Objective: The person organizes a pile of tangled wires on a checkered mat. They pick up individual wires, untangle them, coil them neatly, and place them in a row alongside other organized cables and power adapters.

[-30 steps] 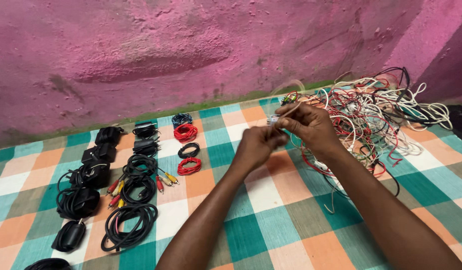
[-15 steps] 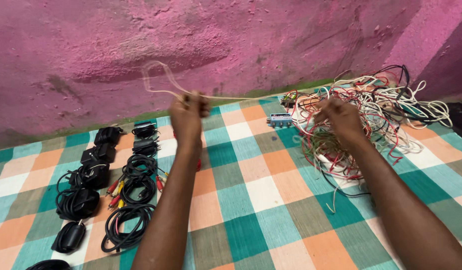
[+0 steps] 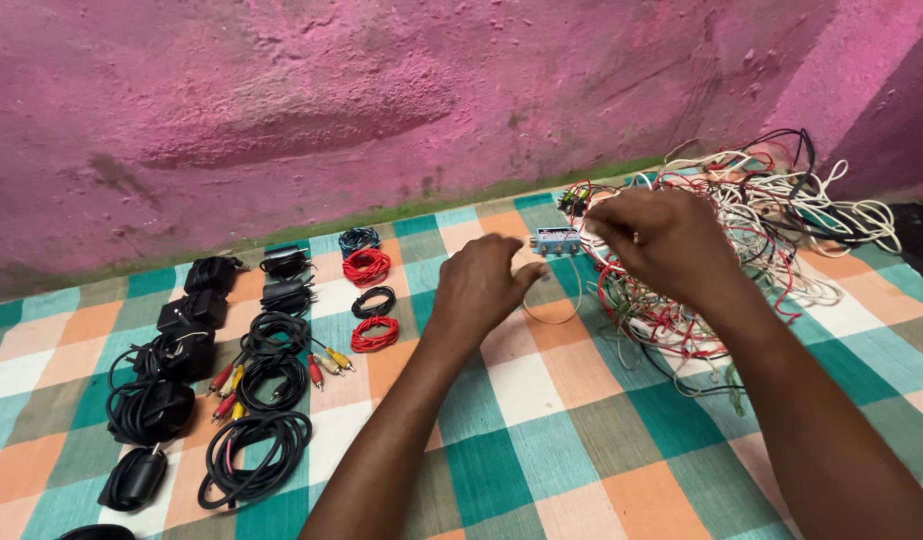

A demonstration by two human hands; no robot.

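Observation:
My left hand [image 3: 482, 285] reaches over the checked cloth [image 3: 542, 440] and pinches one end of a thin pale wire [image 3: 574, 300]. That wire hangs in a small loop between my hands. My right hand [image 3: 667, 245] grips the wire's other end, and it hovers over the left edge of a tangled pile of red, white and black wires [image 3: 772, 225]. A small blue metal box [image 3: 559, 240] lies just beyond the loop, between both hands.
Left of my hands lie neat coils: two red ones [image 3: 369, 265], a small black one [image 3: 376, 300] and a dark one [image 3: 362, 238]. Further left sit black cables with coloured plugs [image 3: 277, 360] and black power adapters [image 3: 187, 345]. A rough pink wall [image 3: 382, 100] stands behind.
My left hand, which had pulled the wire out high to the left, has come back down to the right near the blue box. The wire now hangs as a small loop.

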